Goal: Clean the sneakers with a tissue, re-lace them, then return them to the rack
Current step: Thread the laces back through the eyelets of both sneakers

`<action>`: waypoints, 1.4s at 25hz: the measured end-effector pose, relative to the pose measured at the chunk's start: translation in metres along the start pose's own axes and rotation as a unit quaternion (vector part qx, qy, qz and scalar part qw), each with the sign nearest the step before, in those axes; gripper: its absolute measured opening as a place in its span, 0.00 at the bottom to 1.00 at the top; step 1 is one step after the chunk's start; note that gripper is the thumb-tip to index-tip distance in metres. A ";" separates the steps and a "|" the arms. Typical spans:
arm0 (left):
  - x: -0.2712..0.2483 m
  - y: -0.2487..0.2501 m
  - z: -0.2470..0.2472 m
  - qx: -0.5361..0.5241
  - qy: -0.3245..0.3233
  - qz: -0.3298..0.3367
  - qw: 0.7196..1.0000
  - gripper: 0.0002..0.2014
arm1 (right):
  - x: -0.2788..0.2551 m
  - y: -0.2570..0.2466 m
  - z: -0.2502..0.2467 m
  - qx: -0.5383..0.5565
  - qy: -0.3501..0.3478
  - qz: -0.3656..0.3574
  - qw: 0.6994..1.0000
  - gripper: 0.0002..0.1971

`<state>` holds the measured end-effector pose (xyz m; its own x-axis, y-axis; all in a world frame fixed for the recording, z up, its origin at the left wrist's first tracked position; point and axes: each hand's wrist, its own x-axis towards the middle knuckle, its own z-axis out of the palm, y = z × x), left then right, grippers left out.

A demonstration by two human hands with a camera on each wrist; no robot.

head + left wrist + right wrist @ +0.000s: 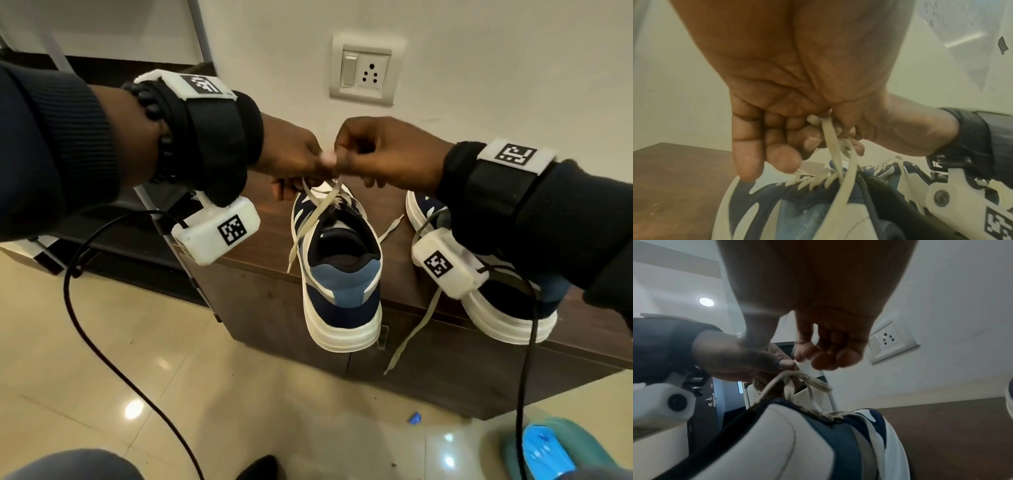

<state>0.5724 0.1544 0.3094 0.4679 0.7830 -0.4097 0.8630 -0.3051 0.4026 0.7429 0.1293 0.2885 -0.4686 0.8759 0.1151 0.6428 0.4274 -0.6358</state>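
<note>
Both hands meet above the sneaker [337, 274] on the cabinet [445, 359]: the left hand [291, 154] and right hand [383, 150] each pinch the lace [322, 205]. The lace looks flat, limp and light (likely slippery), so hold it near the eyelets.

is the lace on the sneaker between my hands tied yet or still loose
Loose, mid-tying. Both hands, left hand and right hand, pinch the lace above the middle sneaker; its ends dangle free, no finished bow.
</note>
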 end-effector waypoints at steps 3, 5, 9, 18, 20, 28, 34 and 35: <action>-0.003 0.000 -0.003 0.026 0.003 0.036 0.999 0.13 | 0.003 0.009 -0.003 -0.020 -0.107 0.009 0.994 0.18; -0.008 0.000 -0.008 0.046 -0.001 0.051 0.998 0.12 | 0.003 0.009 -0.011 -0.023 -0.128 -0.011 0.992 0.11; -0.010 0.001 -0.011 0.252 -0.002 0.071 0.965 0.12 | 0.013 0.015 -0.031 0.026 0.032 0.051 0.998 0.09; 0.006 0.008 0.001 0.422 0.020 0.055 0.905 0.14 | 0.001 -0.003 -0.014 -0.112 -0.036 -0.021 0.993 0.15; 0.007 0.007 -0.002 0.413 0.025 0.051 0.909 0.17 | -0.003 -0.003 -0.008 -0.084 -0.080 -0.015 0.993 0.17; 0.002 0.003 -0.004 0.379 0.033 0.065 0.922 0.12 | 0.006 0.009 -0.003 -0.100 -0.030 0.004 0.995 0.04; -0.001 0.004 -0.007 0.352 0.049 0.086 0.931 0.17 | 0.005 0.004 -0.008 -0.072 -0.091 0.017 0.993 0.15; -0.002 0.004 -0.008 0.350 0.047 0.083 0.932 0.18 | 0.005 0.003 -0.004 -0.082 -0.124 0.008 0.989 0.15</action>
<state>0.5736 0.1559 0.3186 0.6151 0.7283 -0.3022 0.7087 -0.6786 -0.1931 0.7454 0.1356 0.2904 -0.5787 0.8097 -0.0978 0.7312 0.4620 -0.5018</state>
